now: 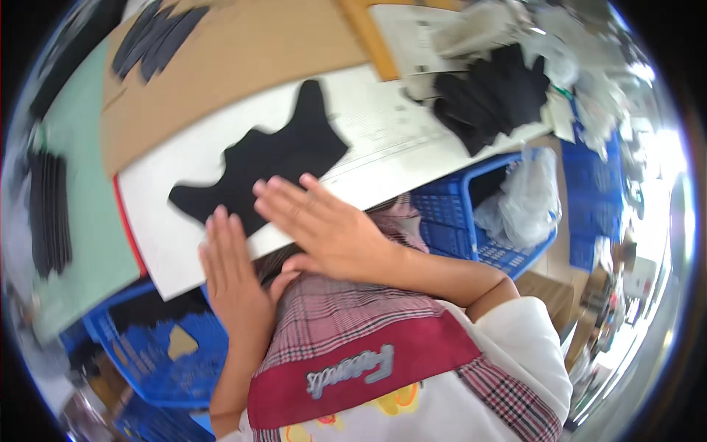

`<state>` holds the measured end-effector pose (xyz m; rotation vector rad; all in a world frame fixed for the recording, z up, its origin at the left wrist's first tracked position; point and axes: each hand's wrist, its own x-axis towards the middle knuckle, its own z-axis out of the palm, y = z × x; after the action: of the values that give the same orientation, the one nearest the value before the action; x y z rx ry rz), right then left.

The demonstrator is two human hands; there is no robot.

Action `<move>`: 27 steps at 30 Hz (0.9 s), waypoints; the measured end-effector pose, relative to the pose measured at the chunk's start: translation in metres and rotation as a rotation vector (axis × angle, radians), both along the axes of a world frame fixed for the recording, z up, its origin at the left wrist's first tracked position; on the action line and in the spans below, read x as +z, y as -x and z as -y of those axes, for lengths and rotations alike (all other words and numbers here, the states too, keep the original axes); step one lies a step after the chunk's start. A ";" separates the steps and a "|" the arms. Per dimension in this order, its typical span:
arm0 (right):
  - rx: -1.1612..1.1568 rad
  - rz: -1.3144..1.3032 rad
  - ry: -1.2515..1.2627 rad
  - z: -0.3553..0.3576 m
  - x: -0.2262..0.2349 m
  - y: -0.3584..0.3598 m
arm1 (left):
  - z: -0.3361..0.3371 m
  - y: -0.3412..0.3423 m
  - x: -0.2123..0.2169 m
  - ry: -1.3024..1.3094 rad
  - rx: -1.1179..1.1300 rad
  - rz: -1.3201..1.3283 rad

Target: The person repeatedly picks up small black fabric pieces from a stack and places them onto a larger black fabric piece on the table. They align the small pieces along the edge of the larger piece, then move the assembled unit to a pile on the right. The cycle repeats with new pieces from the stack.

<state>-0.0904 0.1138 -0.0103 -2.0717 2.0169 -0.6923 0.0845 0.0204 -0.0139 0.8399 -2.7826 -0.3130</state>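
Observation:
A flat black cut fabric piece [269,158] with a wavy far edge and two narrow ends lies on the white work surface [398,162] before me. My right hand [320,228] rests flat over its near edge, fingers stretched out, with the fingertips on the cloth. Beside it, my left hand [236,272] also lies stretched out, its fingertips at the near-left edge of the cloth. Neither hand grips anything. Part of the fabric's near edge is hidden under the hands.
Black fabric pieces [490,96] are heaped at the right; more dark pieces [155,37] lie on brown cardboard [243,51] at the far left. A dark stack [50,214] sits on a green surface [92,243]. Blue crates [449,214] flank me, the right one holding a clear plastic bag [526,202].

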 end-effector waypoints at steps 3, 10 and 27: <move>-0.300 -0.141 -0.046 -0.030 0.008 0.056 | -0.001 0.004 0.014 0.071 -0.010 0.156; -0.973 -0.355 0.411 -0.124 0.067 0.174 | 0.001 0.063 0.035 -0.050 -0.162 -0.012; -1.004 -0.322 0.092 -0.153 0.045 0.230 | 0.210 -0.073 0.145 0.700 0.526 -0.396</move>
<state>-0.3209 0.2663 0.0349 -1.1164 3.2540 -0.5804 0.1578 -0.1892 0.1312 1.1027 -1.9782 0.4988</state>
